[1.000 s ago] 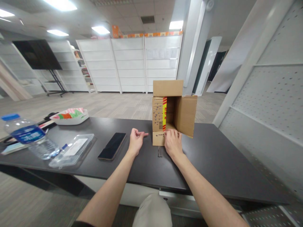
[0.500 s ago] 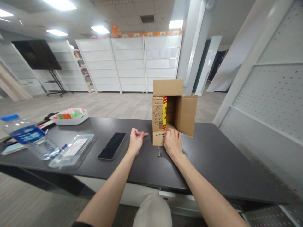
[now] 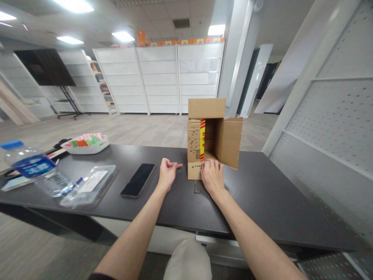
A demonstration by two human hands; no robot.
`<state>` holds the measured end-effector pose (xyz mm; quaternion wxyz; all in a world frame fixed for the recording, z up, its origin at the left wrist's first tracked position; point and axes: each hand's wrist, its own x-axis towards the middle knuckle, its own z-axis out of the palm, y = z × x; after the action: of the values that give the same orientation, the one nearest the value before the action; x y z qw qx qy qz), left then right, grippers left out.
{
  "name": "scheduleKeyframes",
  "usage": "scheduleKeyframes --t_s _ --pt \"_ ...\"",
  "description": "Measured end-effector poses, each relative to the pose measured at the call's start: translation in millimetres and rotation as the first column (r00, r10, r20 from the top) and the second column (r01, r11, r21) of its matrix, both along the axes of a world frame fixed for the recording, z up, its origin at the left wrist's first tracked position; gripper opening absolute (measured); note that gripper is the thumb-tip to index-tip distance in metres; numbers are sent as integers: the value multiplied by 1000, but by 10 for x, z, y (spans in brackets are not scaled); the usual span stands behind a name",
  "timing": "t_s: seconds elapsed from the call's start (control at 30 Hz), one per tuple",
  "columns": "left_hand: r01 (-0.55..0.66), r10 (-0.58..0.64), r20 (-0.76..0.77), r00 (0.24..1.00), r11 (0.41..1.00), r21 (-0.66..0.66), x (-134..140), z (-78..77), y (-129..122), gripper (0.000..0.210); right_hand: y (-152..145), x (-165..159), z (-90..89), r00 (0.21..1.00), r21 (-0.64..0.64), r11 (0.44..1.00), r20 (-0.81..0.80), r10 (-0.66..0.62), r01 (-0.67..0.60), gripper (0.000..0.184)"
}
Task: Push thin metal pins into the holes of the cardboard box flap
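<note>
A cardboard box with a yellow and red tape strip stands upright on the dark table, its opening facing me. Several round screw heads dot its front left panel. Along the lower flap runs a row of small dark holes. My right hand is at this flap's right part, fingers bent and closed; whatever they pinch is hidden. Several long screws lie just in front of the flap. To the left of the box, my left hand hovers or rests with its index finger stretched toward the box, holding nothing.
Left of my left hand lies a black phone. Beyond it are a clear plastic case, a water bottle with a blue cap and a white basket with colourful contents. A perforated white panel rises at the right.
My right hand has shifted very slightly left along the lower flap. My left hand and the screws look unchanged.
</note>
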<state>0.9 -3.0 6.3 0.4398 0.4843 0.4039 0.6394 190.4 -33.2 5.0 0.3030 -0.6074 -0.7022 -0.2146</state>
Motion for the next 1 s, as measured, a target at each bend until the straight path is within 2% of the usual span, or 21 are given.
scheduleKeyframes --t_s 0.4,0.8,1.0 --pt "3 -3 2 1000 1000 17 -10 -19 6 40 -12 -15 20 1000 68 998 -10 1 -1 16" --pt "3 -3 11 1000 1000 18 5 -19 5 40 -84 -5 71 1000 9 1000 -9 19 -19 7" --pt "8 -9 29 1000 1000 26 5 -23 8 37 -80 -7 74 1000 40 999 -5 10 -10 5"
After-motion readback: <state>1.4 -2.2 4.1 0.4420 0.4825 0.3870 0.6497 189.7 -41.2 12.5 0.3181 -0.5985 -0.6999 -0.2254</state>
